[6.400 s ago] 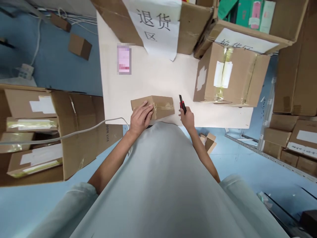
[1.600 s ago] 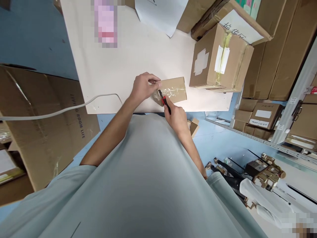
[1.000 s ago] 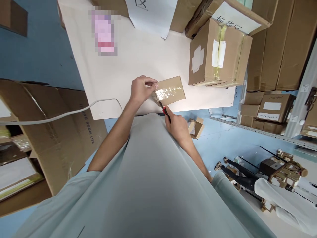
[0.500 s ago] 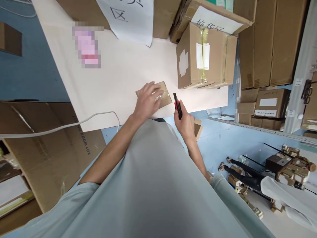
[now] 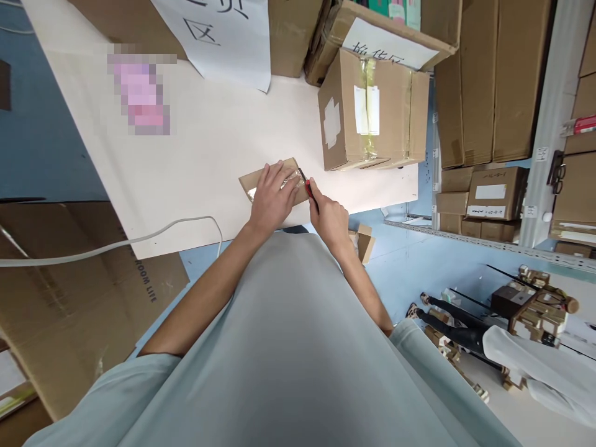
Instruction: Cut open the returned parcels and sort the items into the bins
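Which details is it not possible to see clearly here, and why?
All in the head view:
Small box: top partly covered by the left hand.
Cutter: handle partly hidden in the right hand.
Pink item: pixelated, so unidentifiable.
White sheet: upper writing cut off by the top edge.

Bare white desk (image 5: 209, 136) gives room to pass beyond the small carton (image 5: 250, 179) by the near edge, between a blurred pink object (image 5: 142, 99) toward the left edge and a large taped carton (image 5: 393, 112) toward the right. A paper-fronted box (image 5: 293, 43) blocks much of the far side; a grey cable (image 5: 84, 254) crosses the near left corner.
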Available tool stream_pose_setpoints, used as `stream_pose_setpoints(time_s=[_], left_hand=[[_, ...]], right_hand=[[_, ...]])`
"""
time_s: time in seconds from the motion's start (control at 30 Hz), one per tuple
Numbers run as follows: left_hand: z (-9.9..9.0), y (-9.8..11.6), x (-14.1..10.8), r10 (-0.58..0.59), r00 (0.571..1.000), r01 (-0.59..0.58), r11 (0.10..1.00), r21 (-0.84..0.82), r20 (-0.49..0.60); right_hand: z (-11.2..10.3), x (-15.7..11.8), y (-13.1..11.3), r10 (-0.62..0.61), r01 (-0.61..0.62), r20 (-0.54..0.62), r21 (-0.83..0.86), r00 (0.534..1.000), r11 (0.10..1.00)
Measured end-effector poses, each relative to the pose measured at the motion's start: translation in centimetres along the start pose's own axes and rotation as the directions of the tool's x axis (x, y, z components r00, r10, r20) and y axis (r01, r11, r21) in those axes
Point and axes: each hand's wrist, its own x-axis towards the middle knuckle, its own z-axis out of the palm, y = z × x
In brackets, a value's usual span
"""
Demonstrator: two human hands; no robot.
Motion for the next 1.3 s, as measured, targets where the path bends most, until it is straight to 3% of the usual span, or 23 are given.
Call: stream_pose_setpoints(time_s=[0.3,0.47,0.53,0.7,0.83,0.93,1.03,1.17,1.3], left_hand=[[0.2,0.0,-0.5,0.008,1.000,-0.008,1.000,-0.002,-0.012],[0.1,0.0,-0.6,0.019,1.000,-0.019,1.000,-0.024,0.003],[-0.1,-0.2,-0.3,0.011,1.000,-0.011,0.999,-0.039,0.005],[-0.4,-0.7,0.4,-0.015,1.000,0.014,0.999,-0.049,-0.020],[-0.5,-0.4,0.2,-0.012,1.000,0.011,1.000,-0.019,-0.011],[-0.4,-0.2,-0.2,-0.017,1.000,0.017,1.000,-0.002,-0.007],[-0.1,-0.3,-0.5,-0.008,1.000,0.008,1.000,0.016,-0.004],[0.3,-0.8,-0.7,0.037,0.999,-0.036,0.997,0.069,-0.013],[0.5,-1.1,-0.8,0.053,0.998,-0.051,0.992,0.111,-0.017]], right_hand=[[-0.6,-0.6,-2.7,0.059,-0.052,0.039,-0.154,0.998,0.987],[0.4,-1.1,-3.1,0.099,-0.096,0.011,-0.171,0.995,0.981],[1.6,-1.5,-2.3,0.114,-0.110,0.016,-0.168,0.993,0.980],[5.6,-4.1,2.5,0.238,-0.204,0.254,-0.153,0.938,0.967],[6.2,-5.7,5.9,0.342,-0.327,0.123,-0.126,0.932,0.937],[4.5,-5.4,5.7,0.241,-0.241,0.002,0.013,0.970,0.970],[2.6,-4.0,3.6,0.116,-0.108,-0.069,0.109,0.991,0.988],[1.5,-1.5,0.7,0.027,-0.023,-0.042,0.092,0.999,0.995],[1.6,-0.5,0.0,0.019,-0.019,0.002,0.062,1.000,0.998]])
